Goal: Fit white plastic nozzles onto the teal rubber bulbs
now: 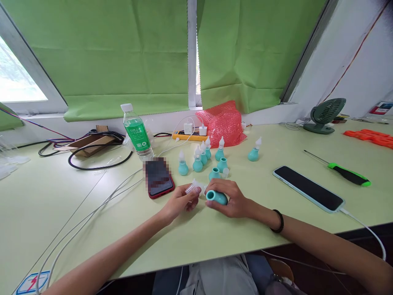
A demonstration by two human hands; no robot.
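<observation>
My left hand [179,203] pinches a clear plastic nozzle piece [193,187] between thumb and fingers. Just to its right, my right hand [236,200] is closed round a teal rubber bulb [217,198], whose round open mouth faces left toward the nozzle piece. The two parts are close, and I cannot tell whether they touch. Behind my hands stand two open teal bulbs, a nearer bulb [214,174] and a farther bulb [222,164]. A small clear piece [225,173] lies beside them. Several bulb aspirators with clear pointed tips, such as one aspirator [183,168], stand upright farther back.
A red phone [161,188] and a water bottle [138,135] are on the left, with white cables [107,200]. At the right lie a charging phone [308,188] and a screwdriver [346,172]. Red bubble wrap [222,125], a power strip [184,136] and a fan [327,114] are behind.
</observation>
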